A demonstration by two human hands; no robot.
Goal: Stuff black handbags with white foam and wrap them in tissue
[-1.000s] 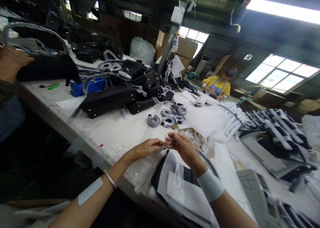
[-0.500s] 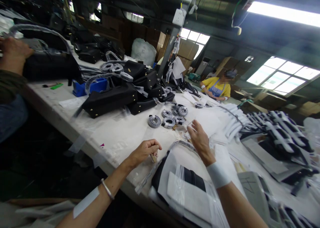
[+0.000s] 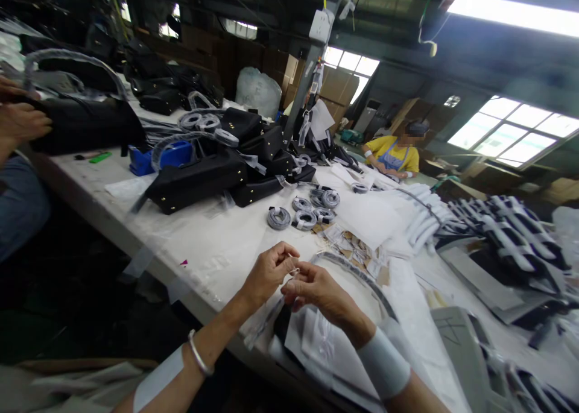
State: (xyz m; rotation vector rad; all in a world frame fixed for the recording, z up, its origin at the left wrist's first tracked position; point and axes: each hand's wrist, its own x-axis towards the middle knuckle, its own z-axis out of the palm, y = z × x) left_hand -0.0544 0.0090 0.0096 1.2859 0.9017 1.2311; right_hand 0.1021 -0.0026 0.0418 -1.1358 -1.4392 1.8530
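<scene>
My left hand [image 3: 270, 272] and my right hand [image 3: 315, 291] meet above the near edge of the table, fingers pinched together. A thin white string [image 3: 294, 272] runs between their fingertips; whatever else they hold is hidden behind the fingers. Below them lies a black handbag [image 3: 281, 324] partly covered in white sheets and clear plastic. Its plastic-wrapped handle [image 3: 359, 272] arches away across the tabletop. Just beyond the handle is a pile of small brown and white tags [image 3: 350, 242].
Coiled, wrapped straps [image 3: 304, 220] lie past my hands. Black handbags [image 3: 199, 181] are heaped to the left, beside a blue holder [image 3: 176, 155]. Wrapped handles and bag parts [image 3: 506, 238] fill the right. Another person's hand [image 3: 25, 123] is at far left; a person in yellow [image 3: 393, 157] sits across.
My right hand has moved from the tag pile down and left to meet my left hand. The small tan piece seen in my left fingers is now hidden.
</scene>
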